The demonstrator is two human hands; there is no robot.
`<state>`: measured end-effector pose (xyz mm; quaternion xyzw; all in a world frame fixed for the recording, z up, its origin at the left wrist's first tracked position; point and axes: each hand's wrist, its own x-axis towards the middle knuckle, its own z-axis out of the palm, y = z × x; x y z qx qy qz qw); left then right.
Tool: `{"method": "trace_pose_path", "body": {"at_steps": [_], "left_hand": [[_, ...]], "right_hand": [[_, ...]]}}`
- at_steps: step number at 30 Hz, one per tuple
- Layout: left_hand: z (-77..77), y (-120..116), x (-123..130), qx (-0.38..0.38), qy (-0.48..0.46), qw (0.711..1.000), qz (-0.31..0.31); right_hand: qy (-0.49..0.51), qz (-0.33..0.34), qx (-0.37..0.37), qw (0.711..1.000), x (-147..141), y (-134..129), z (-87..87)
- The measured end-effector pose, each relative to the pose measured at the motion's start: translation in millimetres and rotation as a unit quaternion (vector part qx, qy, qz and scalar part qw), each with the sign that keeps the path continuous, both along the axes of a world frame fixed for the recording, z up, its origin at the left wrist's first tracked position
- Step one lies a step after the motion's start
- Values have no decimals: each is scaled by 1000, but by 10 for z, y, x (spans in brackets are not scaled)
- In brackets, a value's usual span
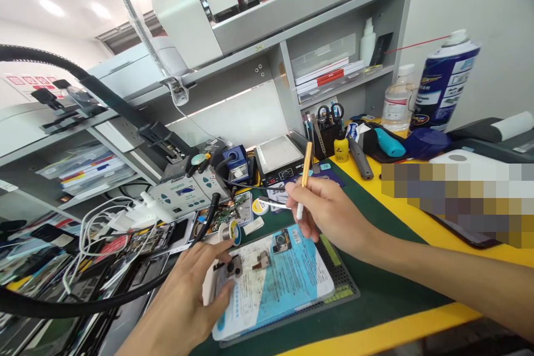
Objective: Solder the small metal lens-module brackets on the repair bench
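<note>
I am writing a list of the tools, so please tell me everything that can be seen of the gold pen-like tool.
The gold pen-like tool is slim and straight, gold-coloured above and silvery at its lower end; it looks like metal. The right hand holds it in its fingers, nearly upright, its top leaning slightly right, near the booklet. Its tip is too small to make out.

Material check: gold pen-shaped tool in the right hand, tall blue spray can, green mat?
Gold pen-shaped tool, right hand: probably metal, anodised or painted; bright streaks along the shaft, silvery lower end.
Tall blue spray can: likely printed metal, glossy; rounded wall, white plastic-looking top.
Green mat: rubber or vinyl by its flat, matte, even colour; can't tell which.
</note>
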<state>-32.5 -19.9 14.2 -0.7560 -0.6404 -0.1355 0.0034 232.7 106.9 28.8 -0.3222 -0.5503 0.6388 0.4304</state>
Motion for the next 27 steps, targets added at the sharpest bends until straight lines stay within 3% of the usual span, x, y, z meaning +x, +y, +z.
{"method": "trace_pose_path", "body": {"at_steps": [4,13,27], "left_hand": [[6,4,-22,-38,-38,998,38],[-111,-14,125,21,-70,987,143],[-124,-5,180,37,-112,983,142]], "right_hand": [[-3,-1,-3,1000,-4,-14,16],[-3,2,0,1000,6,-14,5],[-17,5,-2,1000,9,8,-13]]}}
